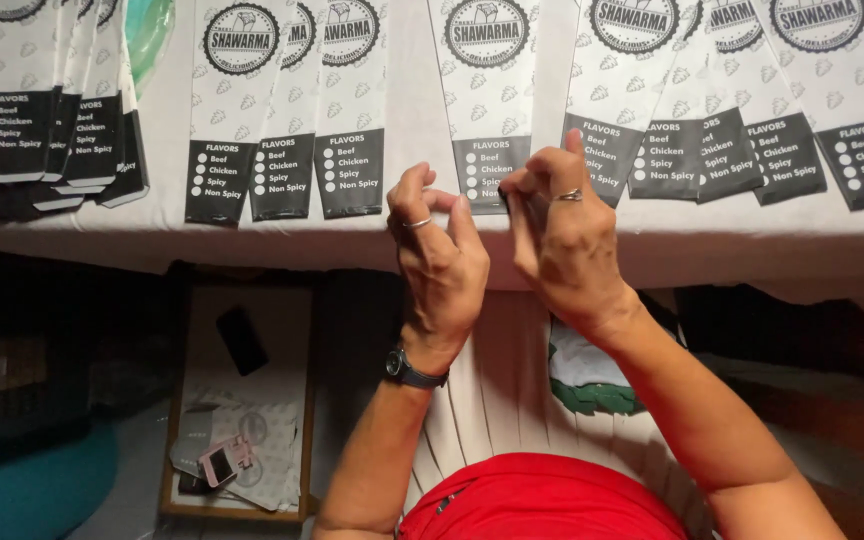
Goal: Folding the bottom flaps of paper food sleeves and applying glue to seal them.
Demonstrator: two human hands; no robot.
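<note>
Raised above the near edge of a white-covered counter [422,130], both hands are seen from behind, meeting at the bottom end of one paper sleeve [489,90]. That sleeve is white with a round black emblem at the top and a black panel with a column of white dots at the bottom; it lies flat at the counter's middle, its black end toward 6 o'clock. The left hand [439,262], with a ring on one finger and a dark wristwatch [410,369] at the wrist, has its fingers curled with the tips drawn together at the sleeve's lower edge. The right hand [564,240], also ringed, has thumb and forefinger pressed together on the sleeve's lower right corner. Whether the left grip actually pinches the paper cannot be told, as the fingertips are hidden behind the hand.

More sleeves of the same kind are laid in overlapping rows across the counter: three [287,110] at 9 o'clock of the hands, a fanned stack [47,100] farther toward 9 o'clock, and a further row [742,100] at 3 o'clock. Below the counter, at 7 o'clock, a wooden tray [237,400] on the floor is seen holding papers, a dark phone [242,340] and a small pink object [224,462]. A red garment [542,500] fills the bottom middle.
</note>
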